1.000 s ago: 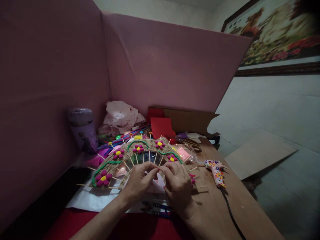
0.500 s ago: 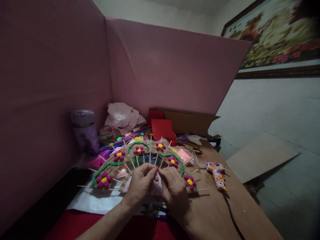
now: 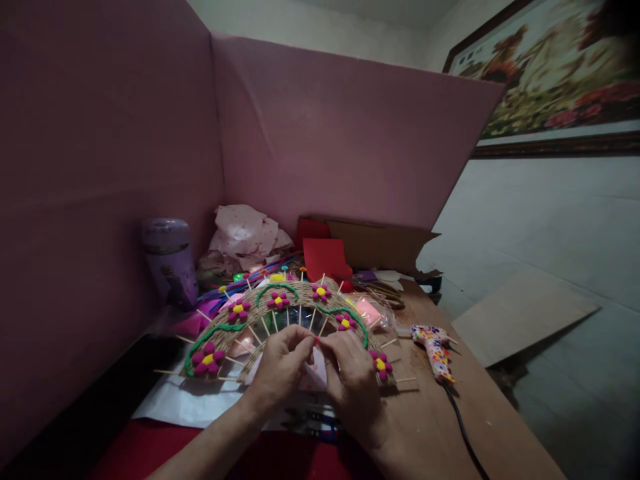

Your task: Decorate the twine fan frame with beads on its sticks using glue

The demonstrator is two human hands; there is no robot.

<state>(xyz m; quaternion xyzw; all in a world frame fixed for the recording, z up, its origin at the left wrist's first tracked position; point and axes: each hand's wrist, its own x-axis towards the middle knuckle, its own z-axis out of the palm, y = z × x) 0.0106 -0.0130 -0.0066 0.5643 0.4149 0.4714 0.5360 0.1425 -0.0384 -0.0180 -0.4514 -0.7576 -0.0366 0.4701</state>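
My left hand [image 3: 283, 363] and my right hand [image 3: 353, 373] meet fingertip to fingertip, both closed in a pinch on a tiny red piece [image 3: 317, 340], perhaps clay. Just beyond them lies a fan-shaped craft [image 3: 300, 297] of twine woven over thin wooden sticks. Magenta flowers with yellow centres [image 3: 209, 360] and green wavy vines [image 3: 280, 287] decorate the twine. Several sticks along the top edge carry small coloured tips [image 3: 285, 269]. My hands cover part of the craft's lower middle.
On the right rests a flower-patterned glue gun [image 3: 433, 343] with a black cord. Blue-handled pliers [image 3: 320, 427] lie below my hands on white sheeting [image 3: 185, 407]. A purple tumbler [image 3: 170, 263] stands at left. Behind are crumpled pink wrapping [image 3: 245, 230], red paper [image 3: 324, 259] and cardboard [image 3: 380, 247].
Both hands stay nearly in place, their fingertips shifting slightly around the red piece. A bit more red shows between them. The craft and other things have not moved.
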